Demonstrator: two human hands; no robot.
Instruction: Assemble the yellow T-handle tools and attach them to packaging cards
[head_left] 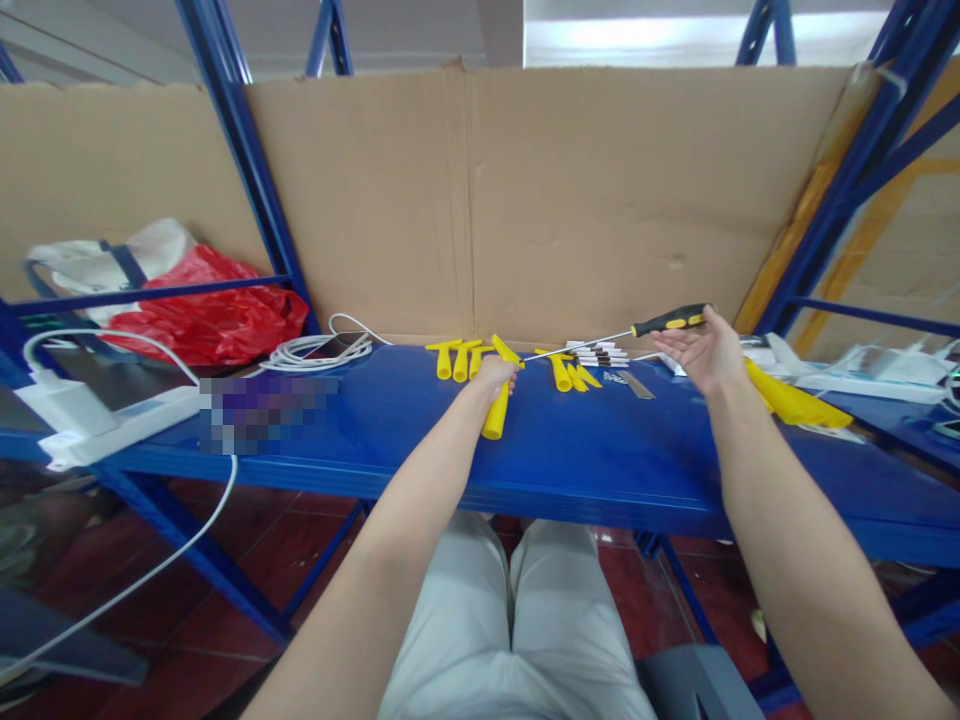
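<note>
My left hand (495,375) is closed round a yellow T-shaped plastic handle (496,408) over the blue shelf (570,460). My right hand (701,350) holds a black-and-yellow screwdriver (667,322) by its grip, palm turned up, and the thin shaft points left so that its tip reaches the yellow handle. More yellow handles (457,358) lie behind my left hand, and others (570,375) sit under the shaft. A small stack of white and dark strips (600,354) lies near the shaft.
A cardboard sheet (540,200) backs the shelf. A white cable coil (319,350), a white power strip (105,420) and a red bag (210,310) are at the left. Yellow pieces (795,400) and white items (862,375) lie at the right. Blue uprights frame the shelf.
</note>
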